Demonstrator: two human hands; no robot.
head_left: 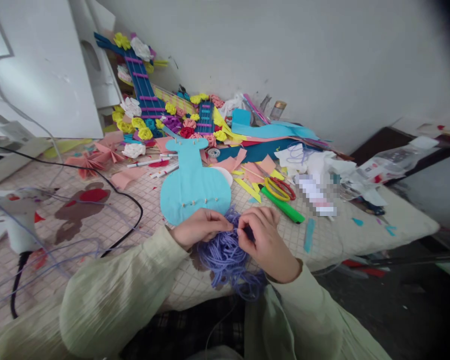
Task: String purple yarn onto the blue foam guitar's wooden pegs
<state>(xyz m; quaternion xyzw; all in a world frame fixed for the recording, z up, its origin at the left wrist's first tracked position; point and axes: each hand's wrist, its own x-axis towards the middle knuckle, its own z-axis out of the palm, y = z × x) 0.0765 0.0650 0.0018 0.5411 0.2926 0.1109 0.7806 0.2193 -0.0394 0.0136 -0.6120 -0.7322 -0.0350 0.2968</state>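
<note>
A loose tangle of purple yarn [223,262] lies at the table's front edge, some of it hanging over. Above it, my left hand [202,227] pinches a strand between thumb and forefinger. My right hand [264,240] faces it closely, its fingers also closed in a pinch on the yarn; the strand between the fingertips is too fine to see clearly. Just beyond both hands lies a light blue guitar-shaped cutout [195,192], with small pegs in a row across its body and more on its head.
Yellow-and-red-handled scissors [277,189] and a green cutter or marker [283,205] lie to the right, near a plastic bottle [397,157]. A glue gun [18,225] with a black cord stands left. Decorated paper guitars [140,82] and paper flowers lean against the wall.
</note>
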